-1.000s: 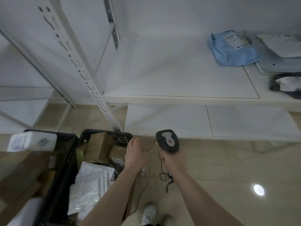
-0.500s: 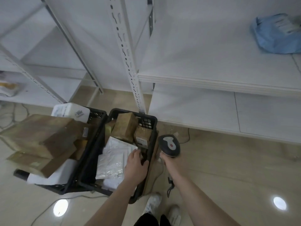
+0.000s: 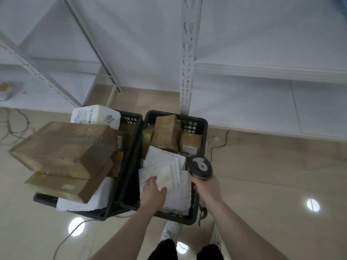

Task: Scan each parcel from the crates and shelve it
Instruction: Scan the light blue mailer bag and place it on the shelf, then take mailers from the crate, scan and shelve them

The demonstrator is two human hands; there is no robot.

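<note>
Two black crates (image 3: 197, 126) (image 3: 131, 119), one scanner (image 3: 201, 167), two hands (image 3: 153, 194) (image 3: 207, 190), several brown boxes and white mailers

Both forearms reach forward and down from the bottom edge of the head view, bare to the wrist. The left hand (image 3: 153, 192) is stretched out palm down, its fingers (image 3: 150, 182) fairly straight and slightly spread, the thumb angled off to the right; whether the fingertips touch what lies beneath them cannot be told. The right hand (image 3: 206, 189) sits beside it, a little further right, seen from the back with the wrist nearly straight, fingers curled round a handle that it grips. Two legs in dark trousers and light shoes show below.
</note>
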